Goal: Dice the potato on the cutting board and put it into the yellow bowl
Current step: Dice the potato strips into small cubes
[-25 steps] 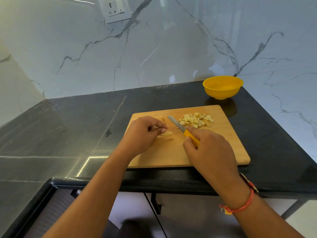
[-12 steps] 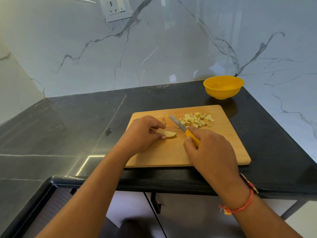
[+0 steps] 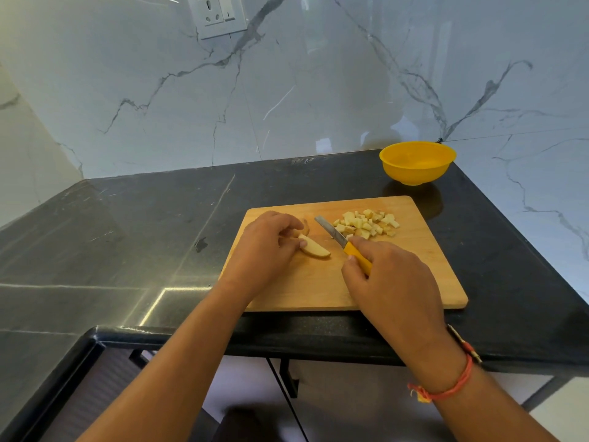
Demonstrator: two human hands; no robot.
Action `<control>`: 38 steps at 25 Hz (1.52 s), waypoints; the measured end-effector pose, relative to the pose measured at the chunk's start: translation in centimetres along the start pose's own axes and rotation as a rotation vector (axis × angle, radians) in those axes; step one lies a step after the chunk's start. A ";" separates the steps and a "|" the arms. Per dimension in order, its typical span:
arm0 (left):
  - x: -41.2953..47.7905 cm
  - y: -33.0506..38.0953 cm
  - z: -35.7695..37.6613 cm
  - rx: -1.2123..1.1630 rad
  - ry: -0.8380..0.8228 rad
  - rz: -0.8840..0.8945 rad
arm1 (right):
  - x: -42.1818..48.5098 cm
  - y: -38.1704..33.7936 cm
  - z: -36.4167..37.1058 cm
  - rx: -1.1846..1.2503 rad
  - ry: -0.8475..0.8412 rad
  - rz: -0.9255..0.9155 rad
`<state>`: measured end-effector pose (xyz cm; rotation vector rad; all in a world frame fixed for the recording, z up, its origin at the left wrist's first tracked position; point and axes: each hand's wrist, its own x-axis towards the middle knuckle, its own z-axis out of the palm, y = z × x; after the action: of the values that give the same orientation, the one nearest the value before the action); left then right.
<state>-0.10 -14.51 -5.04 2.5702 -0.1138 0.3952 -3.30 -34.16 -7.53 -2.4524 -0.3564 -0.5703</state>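
Black stone counter (image 3: 127, 234) bears a wooden cutting board (image 3: 414, 282); left hand (image 3: 261, 250) pinches a pale potato wedge (image 3: 315, 249) there, right hand (image 3: 392, 282) grips a yellow-handled knife (image 3: 331, 232); yellow plastic bowl (image 3: 417, 173) at the board's one o'clock

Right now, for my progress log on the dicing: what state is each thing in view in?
Yellow bowl: upright, empty.
Diced potato: heaped on the cutting board, not in the bowl.
Potato wedge: undiced, flat on the board, held by the left hand.
Knife: gripped by the right hand, blade off the wedge.
Wall socket: nothing plugged in.
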 end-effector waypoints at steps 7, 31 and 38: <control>-0.6 1.4 1.9 -0.077 0.029 -0.150 | 0.0 -0.1 0.0 -0.021 -0.008 0.008; -0.2 0.1 2.6 -0.274 0.014 -0.181 | -0.3 -1.4 -1.1 -0.062 -0.099 -0.060; -0.1 0.1 2.8 -0.240 0.018 -0.171 | 0.0 -1.8 -1.3 -0.102 -0.129 -0.087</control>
<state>0.50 -16.06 -7.25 2.3182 0.0623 0.3193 -4.36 -33.52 -5.74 -2.5891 -0.4992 -0.4783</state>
